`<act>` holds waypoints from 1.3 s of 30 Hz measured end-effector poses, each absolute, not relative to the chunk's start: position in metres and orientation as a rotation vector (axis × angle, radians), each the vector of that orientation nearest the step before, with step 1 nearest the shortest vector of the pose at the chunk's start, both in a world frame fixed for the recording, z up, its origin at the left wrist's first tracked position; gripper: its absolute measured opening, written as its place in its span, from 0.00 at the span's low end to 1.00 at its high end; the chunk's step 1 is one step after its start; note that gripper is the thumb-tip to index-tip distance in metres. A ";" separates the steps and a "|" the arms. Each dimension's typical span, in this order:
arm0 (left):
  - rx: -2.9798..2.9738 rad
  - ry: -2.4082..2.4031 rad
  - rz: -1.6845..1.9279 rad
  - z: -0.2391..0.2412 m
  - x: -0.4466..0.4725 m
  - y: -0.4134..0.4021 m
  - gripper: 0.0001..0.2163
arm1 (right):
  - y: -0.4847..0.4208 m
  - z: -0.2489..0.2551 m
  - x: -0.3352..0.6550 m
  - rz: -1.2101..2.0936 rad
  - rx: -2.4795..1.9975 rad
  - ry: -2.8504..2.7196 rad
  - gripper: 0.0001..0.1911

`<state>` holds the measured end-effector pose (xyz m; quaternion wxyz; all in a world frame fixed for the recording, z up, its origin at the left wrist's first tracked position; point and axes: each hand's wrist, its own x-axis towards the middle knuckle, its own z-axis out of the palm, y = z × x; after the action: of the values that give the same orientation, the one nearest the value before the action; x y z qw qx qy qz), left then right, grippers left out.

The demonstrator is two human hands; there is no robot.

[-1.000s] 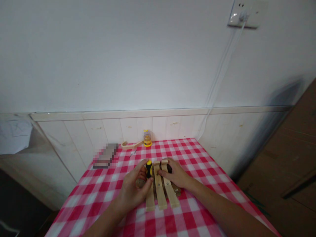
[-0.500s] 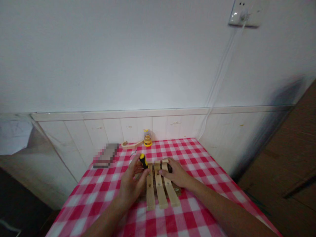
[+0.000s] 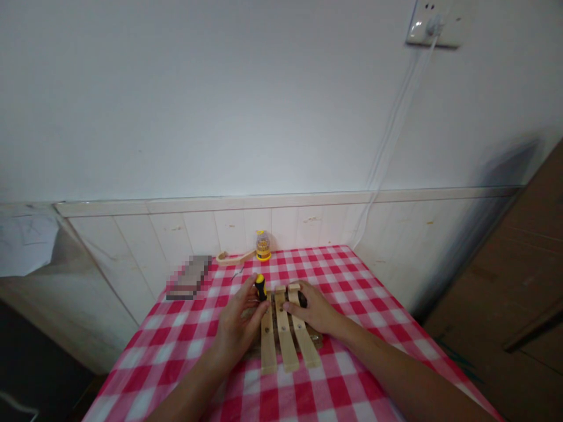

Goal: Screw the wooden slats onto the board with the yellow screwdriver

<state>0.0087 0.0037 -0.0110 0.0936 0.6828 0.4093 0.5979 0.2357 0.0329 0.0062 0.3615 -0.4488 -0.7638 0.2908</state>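
A small rack of three pale wooden slats point(image 3: 284, 341) lies on the red-and-white checked tablecloth point(image 3: 185, 340). My left hand point(image 3: 237, 325) is closed around a yellow-and-black screwdriver point(image 3: 261, 287), held upright at the far end of the left slat. My right hand point(image 3: 313, 313) rests on the far ends of the middle and right slats, fingers pressed down on the wood and partly covering a dark object I cannot make out.
At the table's far edge by the wall stand a yellow-based clear bit holder point(image 3: 263, 246), a wooden piece point(image 3: 233, 257) and a blurred grey block point(image 3: 189, 276). A white cable point(image 3: 391, 140) hangs from a wall socket point(image 3: 435, 24). The floor drops off right of the table.
The screwdriver went from upright to tilted left, then back to nearly upright, a little farther from me. My right hand and the slats have stayed where they were.
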 end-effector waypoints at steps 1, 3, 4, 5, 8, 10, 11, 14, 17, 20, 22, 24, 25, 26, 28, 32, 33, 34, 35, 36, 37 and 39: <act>2.027 1.221 1.778 -0.011 0.009 0.004 0.23 | 0.033 0.006 0.236 0.743 -1.159 -1.973 0.09; 2.038 1.221 1.777 -0.012 0.009 0.005 0.24 | 0.033 0.006 0.235 0.735 -1.159 -1.976 0.09; 2.048 1.207 1.772 -0.011 0.010 0.005 0.25 | 0.033 0.006 0.235 0.733 -1.159 -1.975 0.09; 2.060 1.188 1.768 -0.011 0.010 0.005 0.26 | 0.033 0.007 0.235 0.734 -1.157 -1.973 0.09; 2.091 1.148 1.758 -0.008 0.010 0.005 0.29 | 0.032 0.007 0.236 0.739 -1.153 -1.973 0.09; 2.096 1.143 1.738 -0.007 0.010 0.005 0.29 | 0.032 0.007 0.236 0.743 -1.155 -1.976 0.09; 2.091 1.142 1.725 -0.006 0.009 0.005 0.29 | 0.032 0.007 0.236 0.746 -1.157 -1.975 0.09; 2.064 1.133 1.682 -0.005 0.009 0.004 0.29 | 0.033 0.005 0.235 0.772 -1.155 -1.962 0.10; 2.050 1.132 1.659 -0.003 0.009 0.004 0.28 | 0.033 0.004 0.235 0.793 -1.152 -1.947 0.09; 2.061 1.125 1.648 -0.001 0.009 0.004 0.29 | 0.033 0.005 0.235 0.789 -1.155 -1.945 0.09; 2.074 1.116 1.640 0.001 0.010 0.003 0.29 | 0.032 0.005 0.235 0.786 -1.154 -1.948 0.09; 2.076 1.107 1.637 0.003 0.010 0.003 0.29 | 0.032 0.006 0.236 0.774 -1.155 -1.959 0.09; 2.073 1.101 1.637 0.004 0.010 0.002 0.29 | 0.032 0.006 0.236 0.768 -1.154 -1.964 0.09; 2.067 1.096 1.637 0.004 0.010 0.002 0.29 | 0.032 0.006 0.236 0.763 -1.150 -1.967 0.09; 2.058 1.087 1.630 0.005 0.010 0.001 0.30 | 0.032 0.006 0.236 0.759 -1.142 -1.965 0.09; 2.043 1.085 1.580 0.003 0.009 0.000 0.31 | 0.032 0.006 0.235 0.755 -1.145 -1.975 0.09; 2.036 1.087 1.569 0.002 0.009 0.000 0.32 | 0.033 0.006 0.236 0.754 -1.148 -1.978 0.09; 2.028 1.088 1.560 0.002 0.009 0.000 0.31 | 0.033 0.005 0.236 0.754 -1.150 -1.979 0.09; 2.022 1.085 1.556 0.002 0.008 0.001 0.31 | 0.033 0.005 0.236 0.753 -1.150 -1.977 0.09; 2.019 1.078 1.557 0.002 0.008 0.001 0.31 | 0.033 0.004 0.236 0.751 -1.149 -1.972 0.09; 2.017 1.072 1.561 0.002 0.008 0.001 0.31 | 0.033 0.003 0.236 0.749 -1.147 -1.969 0.10; 2.017 1.069 1.576 0.001 0.008 0.001 0.30 | 0.033 0.002 0.237 0.744 -1.144 -1.967 0.10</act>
<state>0.0081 0.0011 0.0010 0.1829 0.7148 0.3789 0.5586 0.2367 0.0334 0.0020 0.3652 -0.4450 -0.7648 0.2892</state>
